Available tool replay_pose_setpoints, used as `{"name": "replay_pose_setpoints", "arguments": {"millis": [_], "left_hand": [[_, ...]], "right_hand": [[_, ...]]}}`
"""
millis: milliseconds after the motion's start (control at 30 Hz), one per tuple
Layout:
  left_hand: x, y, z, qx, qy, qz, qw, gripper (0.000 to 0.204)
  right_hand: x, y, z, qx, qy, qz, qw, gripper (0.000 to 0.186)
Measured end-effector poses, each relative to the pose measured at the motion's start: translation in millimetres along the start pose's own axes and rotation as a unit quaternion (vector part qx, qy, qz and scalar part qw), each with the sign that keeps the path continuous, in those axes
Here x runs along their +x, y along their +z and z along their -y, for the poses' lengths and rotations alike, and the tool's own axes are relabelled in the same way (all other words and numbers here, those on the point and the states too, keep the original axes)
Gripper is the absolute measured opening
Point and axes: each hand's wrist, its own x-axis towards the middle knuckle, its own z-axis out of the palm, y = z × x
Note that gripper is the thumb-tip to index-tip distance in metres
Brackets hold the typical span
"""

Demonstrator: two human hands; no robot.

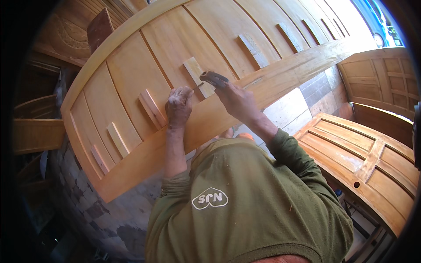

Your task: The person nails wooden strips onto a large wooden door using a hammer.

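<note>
A large pale wooden door [169, 52] with long vertical panels and an arched end lies before me. My left hand [179, 107] is closed in a fist above the door's near rail, and a short thin dark piece [199, 85] shows beside its fingertips. My right hand [237, 101] grips a dark, blunt-ended hand tool [214, 79], whose kind I cannot make out; its handle is hidden in the fingers. Just beyond both hands a small wooden strip [193, 70] lies across the panel. Another strip [152, 109] rests left of my left hand.
More strips, such as one at the left [117, 139] and one farther right [253, 51], lie along the panels. At right stands a second panelled door [337, 144] with a round hole. Another panelled piece [377, 74] leans behind it. Tiled floor [287, 107] shows between.
</note>
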Motion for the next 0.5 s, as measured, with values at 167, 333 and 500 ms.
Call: {"name": "replay_pose_setpoints", "arguments": {"millis": [167, 333, 500], "left_hand": [[2.3, 1.9, -1.4, -0.016, 0.0, -0.019, 1.0, 0.007], [-3.2, 6.2, 8.6, 0.003, 0.007, -0.002, 1.0, 0.006], [-3.4, 2.1, 1.5, -0.001, -0.012, 0.002, 1.0, 0.007]], "right_hand": [[-7.6, 0.5, -0.8, -0.018, 0.002, 0.016, 1.0, 0.023], [5.0, -4.1, 0.6, 0.038, -0.048, -0.06, 0.996, 0.028], [12.2, -18.2, 30.7, 0.113, -0.1, -0.19, 0.97, 0.03]]}}
